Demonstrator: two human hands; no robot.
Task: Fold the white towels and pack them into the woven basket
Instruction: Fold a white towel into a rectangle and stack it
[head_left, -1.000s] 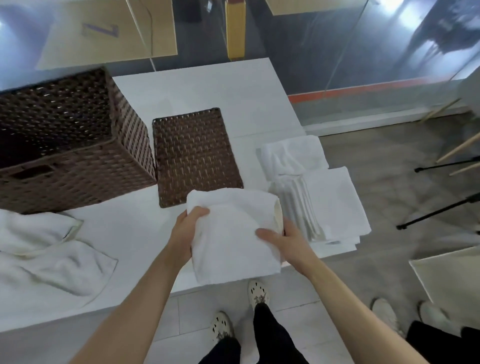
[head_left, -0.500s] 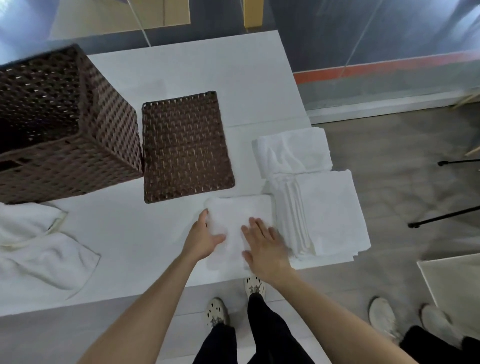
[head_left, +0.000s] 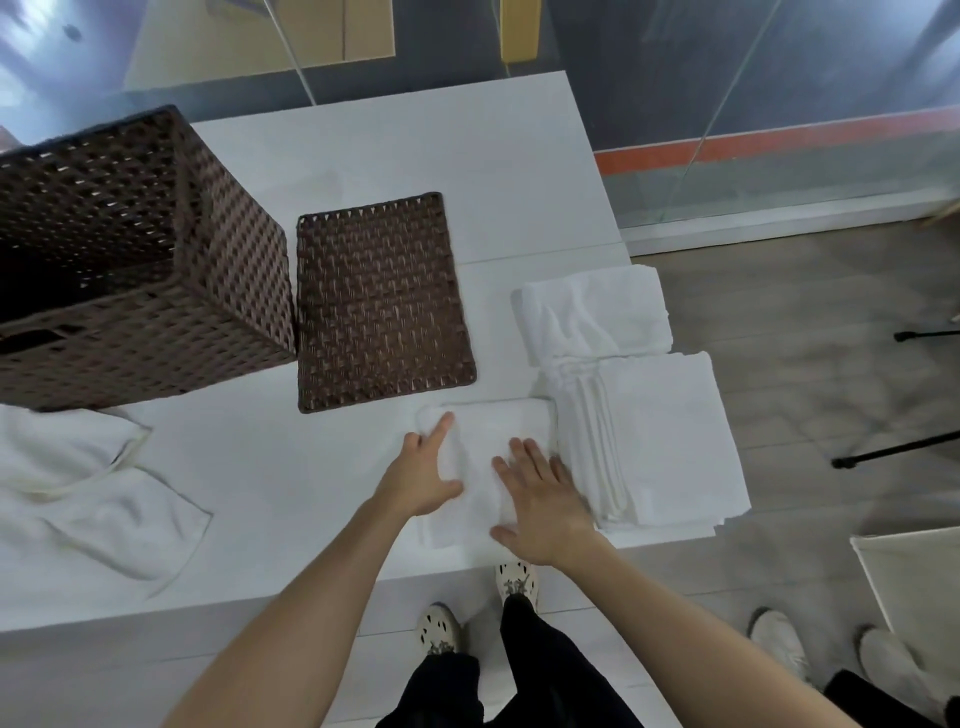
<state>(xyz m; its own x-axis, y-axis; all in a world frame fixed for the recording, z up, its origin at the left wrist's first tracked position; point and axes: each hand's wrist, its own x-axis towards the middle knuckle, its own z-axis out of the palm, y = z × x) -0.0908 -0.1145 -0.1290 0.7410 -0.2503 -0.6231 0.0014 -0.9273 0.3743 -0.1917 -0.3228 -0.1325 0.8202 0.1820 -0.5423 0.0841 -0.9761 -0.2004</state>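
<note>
A: Both hands lie flat on the towel (head_left: 496, 434), fingers spread, gripping nothing. The left hand (head_left: 423, 475) points one finger toward the far left corner; the right hand (head_left: 545, 501) presses the near right part.

B: So this looks like the smoothing before a fold?

A: That's my reading. To do it well, I'd keep the palms flat and sweep outward from the middle, so creases run off the sides rather than bunching. Then square the corners before lifting any edge.

B: Where does the towel sit?

A: Near the front edge of the surface (head_left: 270, 483), just beside the stack (head_left: 670, 441) of folded towels on its right. They seem to touch or nearly so; white on white, I cannot tell. The lid (head_left: 382, 301) lies just beyond it.

B: Room to work?

A: Tight on the right and close at the front, where the towel's near end comes almost to the edge. A hard sweep toward the body could drag it off. Open space lies to the left, between the towel and the loose towels (head_left: 78, 488) at the left side.

B: And the basket (head_left: 135, 260)?

A: Far left, open, touching or just beside the lid. The way there runs clear over the bare surface. A second folded pile (head_left: 597, 312) sits behind the stack, near the right edge.
</note>
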